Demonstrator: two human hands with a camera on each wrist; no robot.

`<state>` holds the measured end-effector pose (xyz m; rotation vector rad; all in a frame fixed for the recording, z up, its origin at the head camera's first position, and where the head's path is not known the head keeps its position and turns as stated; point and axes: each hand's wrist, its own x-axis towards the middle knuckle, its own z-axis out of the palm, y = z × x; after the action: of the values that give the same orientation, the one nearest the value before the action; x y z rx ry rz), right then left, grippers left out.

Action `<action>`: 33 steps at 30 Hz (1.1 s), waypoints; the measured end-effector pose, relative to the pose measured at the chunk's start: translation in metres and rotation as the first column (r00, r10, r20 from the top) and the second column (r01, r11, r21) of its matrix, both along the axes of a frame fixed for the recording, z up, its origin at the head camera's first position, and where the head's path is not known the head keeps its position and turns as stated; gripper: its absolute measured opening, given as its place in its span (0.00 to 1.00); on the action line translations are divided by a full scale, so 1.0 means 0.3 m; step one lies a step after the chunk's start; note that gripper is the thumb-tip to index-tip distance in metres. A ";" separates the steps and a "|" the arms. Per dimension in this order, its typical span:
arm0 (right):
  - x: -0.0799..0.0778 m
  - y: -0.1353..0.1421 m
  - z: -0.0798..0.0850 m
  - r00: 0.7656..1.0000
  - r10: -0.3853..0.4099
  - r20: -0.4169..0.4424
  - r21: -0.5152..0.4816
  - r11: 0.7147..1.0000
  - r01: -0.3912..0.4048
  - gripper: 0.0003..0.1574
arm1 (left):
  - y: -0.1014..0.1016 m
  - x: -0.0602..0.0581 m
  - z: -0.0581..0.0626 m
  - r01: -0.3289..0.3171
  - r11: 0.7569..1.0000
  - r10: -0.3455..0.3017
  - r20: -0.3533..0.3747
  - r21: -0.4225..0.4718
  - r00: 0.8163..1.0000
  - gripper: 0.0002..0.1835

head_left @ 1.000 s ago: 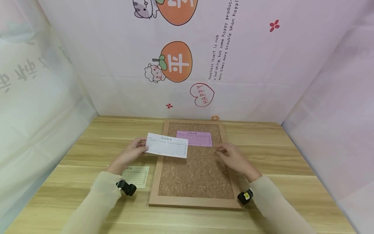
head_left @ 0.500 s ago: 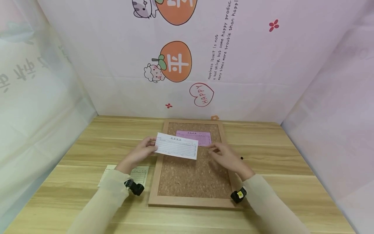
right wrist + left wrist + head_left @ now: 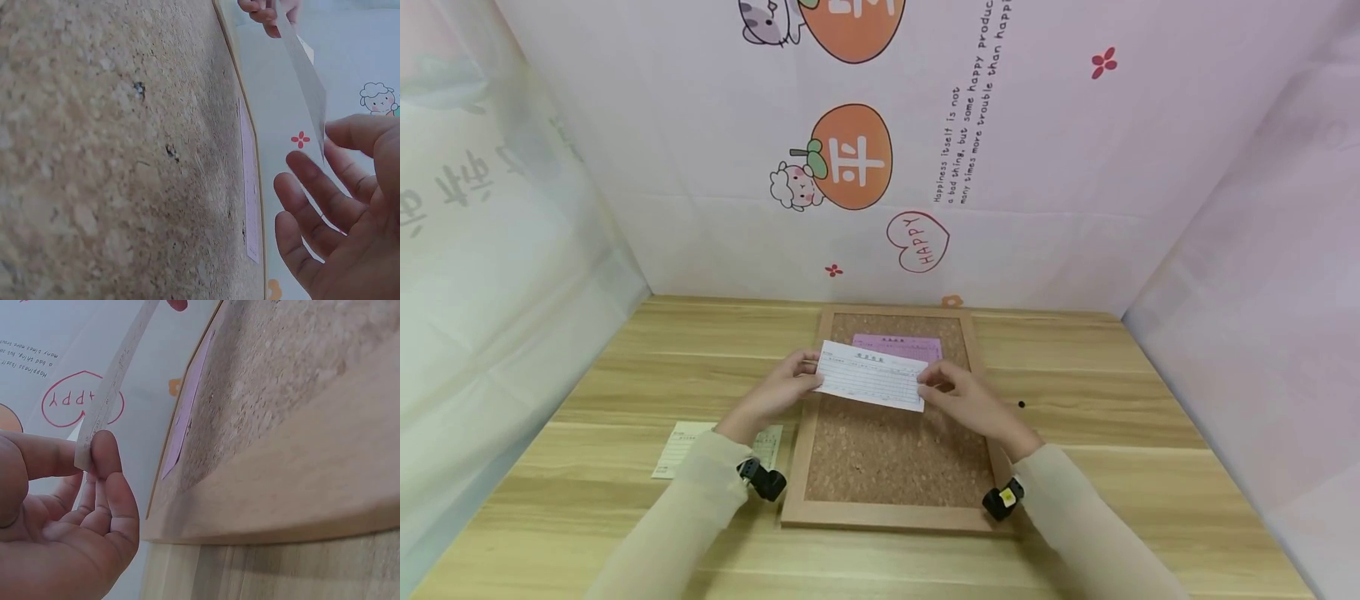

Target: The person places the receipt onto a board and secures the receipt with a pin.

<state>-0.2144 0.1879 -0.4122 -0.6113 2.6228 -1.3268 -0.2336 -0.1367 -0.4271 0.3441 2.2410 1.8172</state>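
A white printed paper form [image 3: 871, 377] is held tilted over the corkboard [image 3: 906, 458]. My left hand [image 3: 775, 393] pinches its left end between thumb and fingers; in the left wrist view the form [image 3: 115, 387] shows nearly edge-on. My right hand [image 3: 968, 404] has its thumb and index finger at the opposite end. From the right wrist view, the thumb meets the form [image 3: 306, 75] while the other fingers spread loosely below. A pink form [image 3: 897, 342] lies on the upper corkboard, partly covered by the white one.
A pale yellow form [image 3: 676, 450] lies on the wooden table [image 3: 1097, 417] left of the corkboard, partly hidden by my left arm. A small black object [image 3: 1021, 404] sits right of the board. A printed cloth backdrop [image 3: 1037, 250] stands behind the table.
My left hand has carried the white form rightward over the corkboard. My right hand has moved left and now pinches the form's right end. The small black object has come into view.
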 end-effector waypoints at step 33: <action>-0.031 0.065 0.010 1.000 0.017 -0.008 0.092 0.996 -0.016 0.08 | 0.068 0.010 0.037 0.033 0.940 -0.103 -0.191 -0.340 0.976 0.06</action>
<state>-0.2236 0.2073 -0.4092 -0.6251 2.6630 -1.1931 -0.2306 -0.1163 -0.4160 0.5570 2.5872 1.3831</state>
